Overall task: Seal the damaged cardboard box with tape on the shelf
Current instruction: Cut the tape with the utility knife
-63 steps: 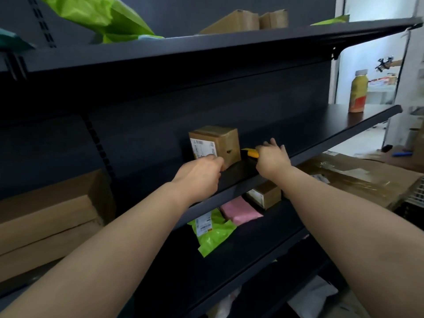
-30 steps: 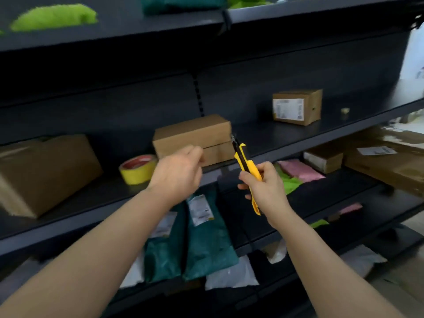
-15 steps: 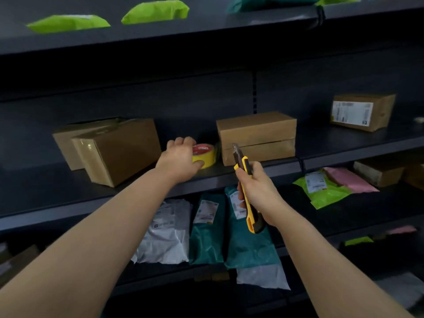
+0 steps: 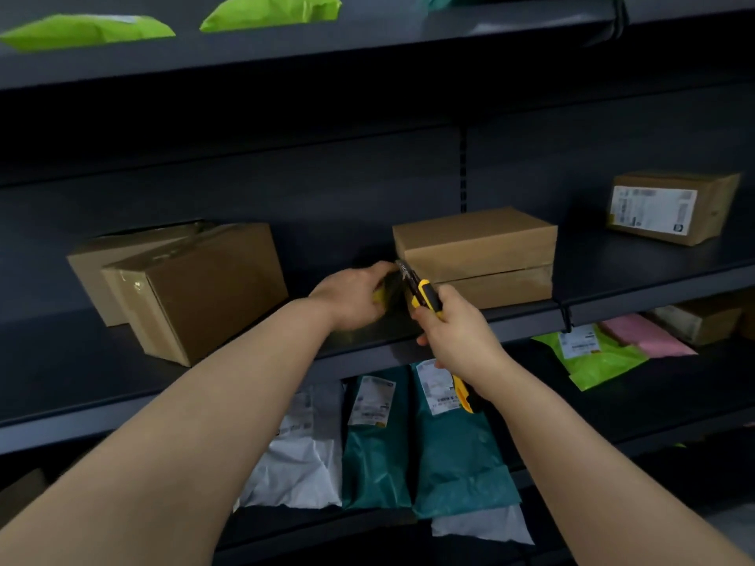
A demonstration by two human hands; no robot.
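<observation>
On the middle shelf [image 4: 621, 275] in front of you, the cardboard box [image 4: 212, 296] with the creased, glossy top stands at the far left, turned corner-on toward you, with a plain carton [image 4: 88, 279] tucked just behind it. To its right, well apart from the box, your left hand [image 4: 351, 296] reaches over the shelf edge, its fingers curled round the yellow tape roll [image 4: 379, 297]. Only a sliver of the roll shows under the palm, and the dark patch beside it is too blurred to read. Next comes the utility knife [image 4: 427, 294], yellow and black, tilted with its tip up against your left fingertips. Your right hand [image 4: 457, 332] grips its handle, fingers wrapped tight and the butt end poking out below your wrist. Just beyond the knife lies a flat box [image 4: 474, 247], and farther right, well apart, a labelled box [image 4: 670, 206]. On the shelf below, from left to right, lie 1 white mailer [image 4: 298, 455], 2 teal mailers [image 4: 376, 451], 1 green mailer [image 4: 600, 361] and 1 pink mailer [image 4: 649, 335].
</observation>
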